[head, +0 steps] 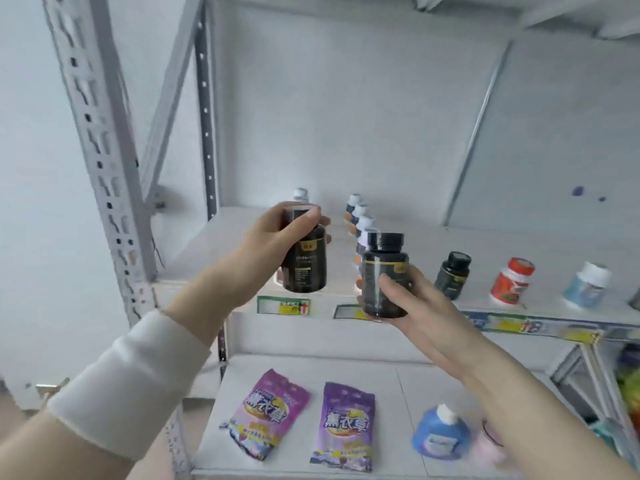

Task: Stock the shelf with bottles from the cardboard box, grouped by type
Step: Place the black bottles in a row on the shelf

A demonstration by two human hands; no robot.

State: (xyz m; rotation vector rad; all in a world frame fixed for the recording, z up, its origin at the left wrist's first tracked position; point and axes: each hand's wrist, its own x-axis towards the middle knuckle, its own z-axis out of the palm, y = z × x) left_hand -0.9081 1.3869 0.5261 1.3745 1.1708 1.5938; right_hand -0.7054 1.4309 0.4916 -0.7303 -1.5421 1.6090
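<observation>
My left hand (pixel 277 233) grips a black bottle (pixel 306 263) by its cap, held in the air in front of the white shelf (pixel 242 237). My right hand (pixel 412 299) holds a second black bottle (pixel 384 275) upright from below, just before the shelf's front edge. On the shelf stand a third black bottle (pixel 453 274), a red bottle (pixel 512 280) and a pale blue bottle (pixel 587 284). Behind my hands a row of white-capped bottles (pixel 360 216) runs toward the back, and another white-capped bottle (pixel 300 195) shows above my left hand. The cardboard box is out of view.
The shelf's front rail carries price tags (pixel 284 306). On the lower shelf (pixel 398 370) lie two purple bags (pixel 346 424) and a blue bottle with a white cap (pixel 440 431). A grey perforated upright (pixel 104 150) stands at the left. More goods show at the far right.
</observation>
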